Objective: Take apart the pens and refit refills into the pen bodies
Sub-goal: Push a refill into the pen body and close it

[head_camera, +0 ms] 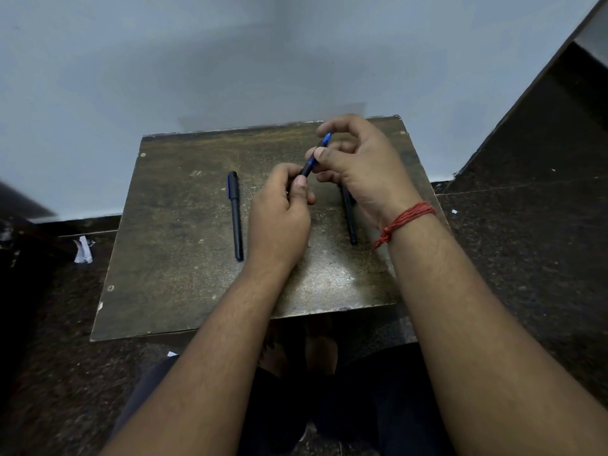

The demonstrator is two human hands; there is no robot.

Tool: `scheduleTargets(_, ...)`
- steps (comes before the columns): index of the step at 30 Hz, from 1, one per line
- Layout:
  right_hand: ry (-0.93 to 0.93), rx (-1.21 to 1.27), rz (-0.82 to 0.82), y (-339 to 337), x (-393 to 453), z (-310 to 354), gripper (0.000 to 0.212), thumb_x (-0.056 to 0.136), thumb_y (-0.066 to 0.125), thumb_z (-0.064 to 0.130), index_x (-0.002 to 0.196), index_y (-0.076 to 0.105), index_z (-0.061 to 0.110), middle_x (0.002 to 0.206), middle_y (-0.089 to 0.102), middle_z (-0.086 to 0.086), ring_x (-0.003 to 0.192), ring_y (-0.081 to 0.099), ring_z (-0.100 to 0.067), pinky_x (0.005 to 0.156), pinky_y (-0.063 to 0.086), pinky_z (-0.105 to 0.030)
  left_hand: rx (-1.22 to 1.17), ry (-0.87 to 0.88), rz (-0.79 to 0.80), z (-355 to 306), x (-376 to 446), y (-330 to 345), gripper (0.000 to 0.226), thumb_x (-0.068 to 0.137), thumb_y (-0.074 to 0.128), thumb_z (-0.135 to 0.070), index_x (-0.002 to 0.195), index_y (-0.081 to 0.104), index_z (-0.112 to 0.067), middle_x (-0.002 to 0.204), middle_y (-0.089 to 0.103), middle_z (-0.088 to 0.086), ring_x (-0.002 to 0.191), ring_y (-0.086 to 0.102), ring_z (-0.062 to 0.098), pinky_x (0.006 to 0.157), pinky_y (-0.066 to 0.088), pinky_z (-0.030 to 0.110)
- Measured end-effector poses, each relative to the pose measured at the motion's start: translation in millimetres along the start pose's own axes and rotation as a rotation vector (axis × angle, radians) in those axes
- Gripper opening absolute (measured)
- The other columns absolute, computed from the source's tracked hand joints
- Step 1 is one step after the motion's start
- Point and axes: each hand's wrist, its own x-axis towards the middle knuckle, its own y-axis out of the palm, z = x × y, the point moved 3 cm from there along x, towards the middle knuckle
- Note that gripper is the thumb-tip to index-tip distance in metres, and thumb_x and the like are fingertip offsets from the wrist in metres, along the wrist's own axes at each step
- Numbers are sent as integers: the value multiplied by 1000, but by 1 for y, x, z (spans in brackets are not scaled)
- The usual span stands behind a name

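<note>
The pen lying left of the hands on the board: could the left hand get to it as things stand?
Probably yes, once freed. The pen lies in the open beside the left hand, nothing between them, but that hand and the right hand grip the blue pen.

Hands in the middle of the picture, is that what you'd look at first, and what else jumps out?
Yes: the left hand and right hand both pinch a blue-and-black pen above the middle of the brown board. Next comes the red thread tied round the right wrist. Two more dark pens lie on the board: a capped pen to the left, another pen partly under the right hand.
</note>
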Motion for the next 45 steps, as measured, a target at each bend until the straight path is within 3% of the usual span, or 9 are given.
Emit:
scheduleTargets(9,26,-38,61,-7,3,-3,14,88,69,0,91,61,10,81,62,-20,64,62,-16,57,50,-25,27,34,22,0,-1,1,12,101,49,-21,100,60,-26,76,66,-12,67,58,-3,58,38,16)
scheduleTargets(17,59,-102,2,-9,5,-14,30,88,72,42,85,59,15,67,63,4,60,55,-10,53,46,-25,25,65,23,-5,-2,2,12,102,50,-19,100,59,-26,75,66,-12,63,57,-6,56,37,7)
scheduleTargets(21,16,77,33,-16,7,-13,10,95,66,22,98,68,13,94,72,-7,74,64,-13,61,49,-29,-16,51,14,-5,-2,2,13,103,49,-16,99,60,-20,74,66,-10,59,57,-2,54,38,9)
scheduleTargets(24,6,148,79,-14,6,-13,8,95,63,7,96,70,11,88,72,-7,73,62,-15,58,46,-26,-3,45,10,-4,-1,2,13,102,49,-17,98,60,-22,74,67,-10,61,57,-1,55,38,10)
scheduleTargets(28,33,5,-24,-7,6,-18,19,90,73,24,80,60,16,66,64,0,56,53,-10,49,41,-22,7,38,13,-3,-2,3,13,102,50,-20,96,59,-26,74,67,-12,64,57,1,57,40,16)
scheduleTargets(32,28,-33,-44,-3,5,-17,23,92,69,37,92,60,16,85,66,-7,69,60,-10,54,45,-25,7,37,12,-3,-1,3,12,102,49,-21,99,60,-25,74,67,-12,63,58,0,55,38,11)
scheduleTargets(35,6,105,4,-7,5,-12,8,96,63,15,103,65,12,106,70,-15,88,66,-18,60,47,-26,-19,34,7,-3,-1,3,14,103,47,-20,99,60,-22,74,66,-11,64,58,1,55,39,11)
scheduleTargets(38,2,166,24,-8,4,-11,12,96,59,2,99,66,11,94,73,-10,86,65,-21,58,46,-25,-18,27,4,-3,-1,3,14,102,47,-20,98,61,-21,74,66,-11,63,57,2,56,40,16)
scheduleTargets(45,-6,-18,-76,0,4,-13,22,92,70,33,90,58,14,78,62,-4,69,61,-13,54,47,-25,7,35,9,-5,-2,3,14,103,48,-19,101,62,-20,73,66,-11,62,57,-2,55,37,9)
